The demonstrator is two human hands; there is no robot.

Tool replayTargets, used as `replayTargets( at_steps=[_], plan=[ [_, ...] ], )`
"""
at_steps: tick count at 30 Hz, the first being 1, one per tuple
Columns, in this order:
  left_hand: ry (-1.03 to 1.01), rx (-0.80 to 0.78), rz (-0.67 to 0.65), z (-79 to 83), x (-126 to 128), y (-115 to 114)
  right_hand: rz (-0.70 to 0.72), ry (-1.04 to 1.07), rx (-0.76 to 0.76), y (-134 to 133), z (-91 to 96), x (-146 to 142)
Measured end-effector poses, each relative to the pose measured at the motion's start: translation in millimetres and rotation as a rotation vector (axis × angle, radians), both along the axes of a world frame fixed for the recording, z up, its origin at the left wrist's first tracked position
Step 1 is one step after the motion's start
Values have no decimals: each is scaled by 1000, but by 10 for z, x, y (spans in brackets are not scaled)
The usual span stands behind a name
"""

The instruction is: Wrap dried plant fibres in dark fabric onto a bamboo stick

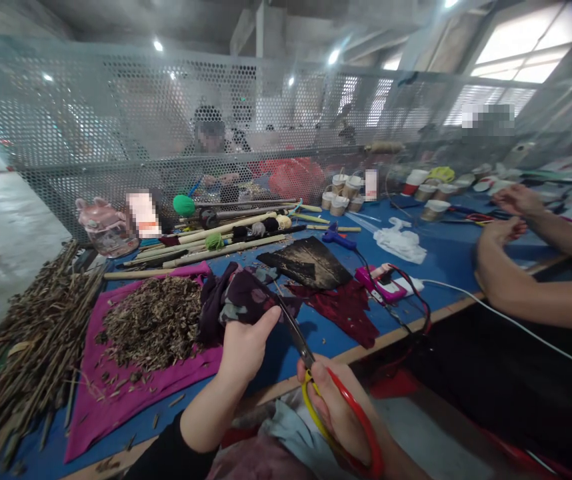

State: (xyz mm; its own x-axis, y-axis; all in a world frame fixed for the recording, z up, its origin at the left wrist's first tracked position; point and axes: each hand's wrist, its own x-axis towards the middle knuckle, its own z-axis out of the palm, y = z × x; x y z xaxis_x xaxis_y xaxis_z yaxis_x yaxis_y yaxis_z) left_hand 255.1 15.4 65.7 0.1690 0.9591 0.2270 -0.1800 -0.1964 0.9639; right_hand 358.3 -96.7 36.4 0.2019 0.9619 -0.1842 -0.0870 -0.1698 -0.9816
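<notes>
My left hand is clamped on a dark patterned cloth, bunched over the near edge of the blue table. My thumb presses along its right side; the other fingers are mostly hidden by cloth and by the hand itself, so I cannot tell how they lie. My right hand is closed around the red-and-yellow handles of the scissors, just off that same near edge. The blades point up and left at the cloth, their tips beside its fold; whether they touch it, I cannot make out.

Just right of the cloth, a maroon scrap reaches toward the near edge. Left of it, a magenta cloth bears dried plant bits. Towards the table's left edge, stalks are cut off by my view. At far right, a co-worker's forearm is cut off too; behind the perforated screen, shapes blur.
</notes>
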Motion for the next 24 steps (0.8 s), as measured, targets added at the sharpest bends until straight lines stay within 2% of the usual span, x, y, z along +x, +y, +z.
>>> replayTargets(
  at_steps=[5, 7, 11, 16, 21, 24],
  plan=[
    [17, -174, -19, -13, -31, 33, 50, 156, -15, -34, -13, 9],
    [17, -199, -15, -24, -42, 43, 55, 212, -11, -51, -21, 18],
    [7, -174, -37, -24, -48, 40, 104, 287, 16, -61, -45, 33],
    [51, -61, -89, 64, -51, -9, 123, 376, 53, -39, -55, 41],
    [113, -122, -117, 83, -61, -34, 158, 418, 99, 0, -58, 40],
    [122, -86, -127, 61, -65, -36, 154, 437, 130, 27, -81, 43]
  ],
)
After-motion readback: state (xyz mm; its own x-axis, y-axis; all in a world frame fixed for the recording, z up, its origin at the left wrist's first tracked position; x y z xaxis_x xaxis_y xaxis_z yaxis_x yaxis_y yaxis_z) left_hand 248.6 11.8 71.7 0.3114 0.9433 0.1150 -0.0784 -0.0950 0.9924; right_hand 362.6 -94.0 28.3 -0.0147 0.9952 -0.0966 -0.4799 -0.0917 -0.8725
